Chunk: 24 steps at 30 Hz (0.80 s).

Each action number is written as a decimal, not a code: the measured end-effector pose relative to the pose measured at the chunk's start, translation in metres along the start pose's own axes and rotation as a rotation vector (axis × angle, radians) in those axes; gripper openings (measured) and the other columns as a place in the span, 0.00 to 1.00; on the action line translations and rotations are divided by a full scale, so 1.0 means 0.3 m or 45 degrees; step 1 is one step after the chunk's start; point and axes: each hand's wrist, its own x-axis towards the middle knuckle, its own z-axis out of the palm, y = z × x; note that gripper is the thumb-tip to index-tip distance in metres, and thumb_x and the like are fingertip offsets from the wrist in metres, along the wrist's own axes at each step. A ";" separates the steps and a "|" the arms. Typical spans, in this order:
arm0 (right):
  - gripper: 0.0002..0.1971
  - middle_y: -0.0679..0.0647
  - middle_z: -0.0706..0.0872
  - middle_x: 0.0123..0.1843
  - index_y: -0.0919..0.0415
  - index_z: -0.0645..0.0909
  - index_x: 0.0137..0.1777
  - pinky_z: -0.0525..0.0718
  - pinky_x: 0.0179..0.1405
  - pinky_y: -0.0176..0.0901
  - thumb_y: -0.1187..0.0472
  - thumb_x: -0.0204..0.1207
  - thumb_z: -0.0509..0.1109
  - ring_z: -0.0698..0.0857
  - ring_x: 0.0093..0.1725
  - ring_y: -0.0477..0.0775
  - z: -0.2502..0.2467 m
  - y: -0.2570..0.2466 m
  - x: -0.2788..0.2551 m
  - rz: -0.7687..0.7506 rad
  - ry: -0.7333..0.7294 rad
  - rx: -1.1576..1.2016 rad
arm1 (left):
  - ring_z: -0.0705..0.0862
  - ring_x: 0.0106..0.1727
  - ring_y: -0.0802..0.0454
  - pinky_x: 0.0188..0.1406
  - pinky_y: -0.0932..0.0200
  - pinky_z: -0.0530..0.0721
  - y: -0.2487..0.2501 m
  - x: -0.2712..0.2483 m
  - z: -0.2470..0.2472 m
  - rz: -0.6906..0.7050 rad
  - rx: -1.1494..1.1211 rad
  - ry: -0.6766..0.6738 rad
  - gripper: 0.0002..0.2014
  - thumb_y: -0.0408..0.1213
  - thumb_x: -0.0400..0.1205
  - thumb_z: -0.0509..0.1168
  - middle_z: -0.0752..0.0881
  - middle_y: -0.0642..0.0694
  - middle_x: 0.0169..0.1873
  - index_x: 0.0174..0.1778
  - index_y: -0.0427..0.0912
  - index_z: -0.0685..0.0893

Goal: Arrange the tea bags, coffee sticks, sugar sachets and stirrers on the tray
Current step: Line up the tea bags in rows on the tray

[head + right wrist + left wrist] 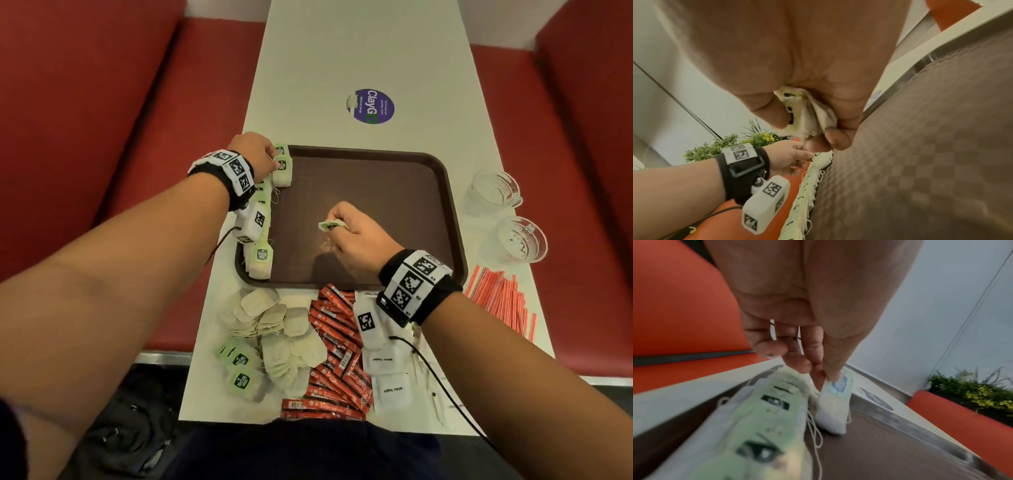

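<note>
Brown tray (442,178): row of tea bags (262,255) along its left edge.
Left hand (255,152): fingertips pinch the far tea bag (282,169), arm outstretched.
Right hand (359,233): fingers curled round a green-tagged bag (330,225), over tray middle.

Bare tray floor (387,192) open, tea bag row (265,219) lining its left rim, 2 glasses (507,212) right.

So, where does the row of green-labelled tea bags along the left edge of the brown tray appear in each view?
Head: the row of green-labelled tea bags runs down the brown plastic tray's left rim, partly under the left hand.
Left wrist: lower left, blurred, running toward the fingers.
Right wrist: bottom centre, a pale strip rising to the left hand.
Shared landmark: the round purple sticker on the white table.
</note>
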 end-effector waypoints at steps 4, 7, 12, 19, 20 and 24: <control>0.11 0.50 0.79 0.36 0.46 0.72 0.44 0.76 0.35 0.49 0.64 0.83 0.61 0.76 0.34 0.50 -0.021 0.014 0.008 -0.012 0.013 -0.026 | 0.84 0.62 0.41 0.63 0.50 0.83 0.021 0.068 0.014 -0.051 0.166 -0.048 0.14 0.44 0.81 0.73 0.88 0.43 0.59 0.59 0.43 0.90; 0.09 0.49 0.80 0.37 0.45 0.73 0.46 0.78 0.37 0.49 0.63 0.84 0.61 0.77 0.34 0.49 -0.031 0.023 0.014 -0.003 0.007 -0.025 | 0.85 0.59 0.38 0.60 0.46 0.85 0.032 0.093 0.024 -0.112 0.238 -0.090 0.16 0.46 0.79 0.74 0.88 0.41 0.57 0.57 0.39 0.89; 0.02 0.49 0.82 0.42 0.51 0.76 0.51 0.84 0.46 0.57 0.59 0.85 0.64 0.81 0.40 0.51 -0.049 0.030 0.032 -0.014 0.013 -0.027 | 0.86 0.55 0.36 0.50 0.46 0.84 0.066 0.131 0.039 -0.133 0.175 -0.040 0.25 0.55 0.79 0.70 0.89 0.37 0.54 0.58 0.34 0.86; 0.04 0.48 0.83 0.43 0.50 0.76 0.48 0.83 0.50 0.57 0.60 0.85 0.66 0.82 0.43 0.53 -0.070 0.042 0.050 -0.034 0.031 -0.022 | 0.84 0.57 0.36 0.46 0.50 0.80 0.099 0.134 0.061 -0.124 0.152 -0.076 0.31 0.50 0.72 0.80 0.85 0.38 0.58 0.65 0.38 0.77; 0.05 0.48 0.83 0.43 0.50 0.76 0.48 0.83 0.50 0.56 0.60 0.85 0.66 0.83 0.43 0.53 -0.071 0.043 0.052 -0.035 0.031 -0.019 | 0.84 0.58 0.36 0.48 0.49 0.81 0.096 0.137 0.063 -0.125 0.163 -0.078 0.32 0.50 0.72 0.79 0.84 0.38 0.59 0.66 0.39 0.76; 0.02 0.47 0.84 0.44 0.52 0.78 0.50 0.83 0.49 0.53 0.59 0.85 0.66 0.83 0.44 0.52 -0.067 0.045 0.060 -0.050 0.037 -0.014 | 0.83 0.59 0.36 0.53 0.46 0.83 0.093 0.129 0.061 -0.105 0.202 -0.096 0.32 0.52 0.73 0.78 0.84 0.39 0.60 0.67 0.40 0.75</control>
